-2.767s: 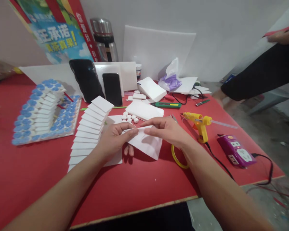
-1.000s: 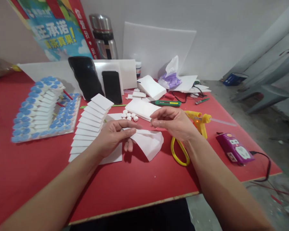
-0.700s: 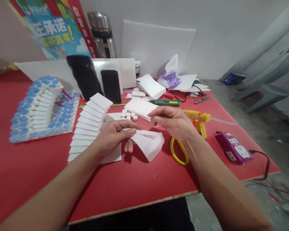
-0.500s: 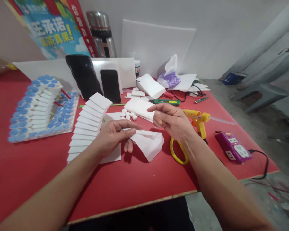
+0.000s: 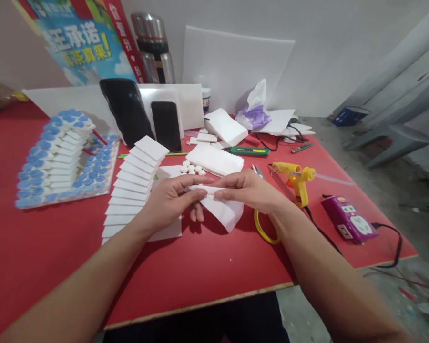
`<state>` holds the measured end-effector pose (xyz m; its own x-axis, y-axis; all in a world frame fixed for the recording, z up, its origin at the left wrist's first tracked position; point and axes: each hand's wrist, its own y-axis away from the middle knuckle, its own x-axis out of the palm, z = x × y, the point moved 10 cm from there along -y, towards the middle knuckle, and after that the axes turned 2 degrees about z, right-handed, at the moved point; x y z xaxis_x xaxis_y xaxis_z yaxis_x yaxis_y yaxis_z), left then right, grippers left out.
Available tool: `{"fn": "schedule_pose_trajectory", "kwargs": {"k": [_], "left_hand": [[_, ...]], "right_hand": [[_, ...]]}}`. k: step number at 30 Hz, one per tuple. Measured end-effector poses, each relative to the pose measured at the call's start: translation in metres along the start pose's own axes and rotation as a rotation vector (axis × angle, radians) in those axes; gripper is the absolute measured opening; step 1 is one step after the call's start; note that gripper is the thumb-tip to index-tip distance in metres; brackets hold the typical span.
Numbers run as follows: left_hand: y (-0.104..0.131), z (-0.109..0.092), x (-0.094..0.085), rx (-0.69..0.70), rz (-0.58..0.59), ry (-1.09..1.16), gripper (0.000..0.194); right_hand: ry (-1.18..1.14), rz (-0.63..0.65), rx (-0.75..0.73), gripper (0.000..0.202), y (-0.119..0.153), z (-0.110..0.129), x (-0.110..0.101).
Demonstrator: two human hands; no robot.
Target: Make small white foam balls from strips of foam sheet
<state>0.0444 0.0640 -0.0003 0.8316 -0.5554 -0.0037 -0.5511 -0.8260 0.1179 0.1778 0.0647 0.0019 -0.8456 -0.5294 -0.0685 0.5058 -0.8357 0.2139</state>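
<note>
A thin white paper (image 5: 223,209) is held between both hands above the red table (image 5: 200,276). My left hand (image 5: 173,200) pinches its left upper edge between thumb and fingers. With thumb and index finger, my right hand (image 5: 245,189) grips the upper edge close beside the left thumb. Small white round pieces (image 5: 193,168) lie just beyond the fingers, in front of a stack of white sheets (image 5: 214,159). Left of my left hand, a curved stair of white cards (image 5: 130,190) rises from a white board.
A blue-and-white model (image 5: 64,162) stands at the left. Two phones (image 5: 166,126) lean at the back near a steel flask (image 5: 152,47). At the right are a yellow glue gun (image 5: 296,178), scissors (image 5: 266,233), a green cutter (image 5: 249,151) and a purple power strip (image 5: 349,219).
My right hand has come down and left onto the paper's upper edge and now pinches it. The paper's lower corner has shifted slightly, and the scissors' tips now show.
</note>
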Motion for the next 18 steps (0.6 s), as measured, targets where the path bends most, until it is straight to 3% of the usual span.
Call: {"fn": "schedule_pose_trajectory", "kwargs": {"k": [9, 18], "left_hand": [[-0.002, 0.000, -0.008, 0.002, -0.062, 0.091, 0.042], [-0.001, -0.004, -0.003, 0.040, -0.018, 0.078, 0.048]], "right_hand": [[0.102, -0.210, -0.102, 0.027, 0.005, 0.010, -0.017], [0.060, -0.200, -0.086, 0.032, 0.004, 0.009, -0.019]]}}
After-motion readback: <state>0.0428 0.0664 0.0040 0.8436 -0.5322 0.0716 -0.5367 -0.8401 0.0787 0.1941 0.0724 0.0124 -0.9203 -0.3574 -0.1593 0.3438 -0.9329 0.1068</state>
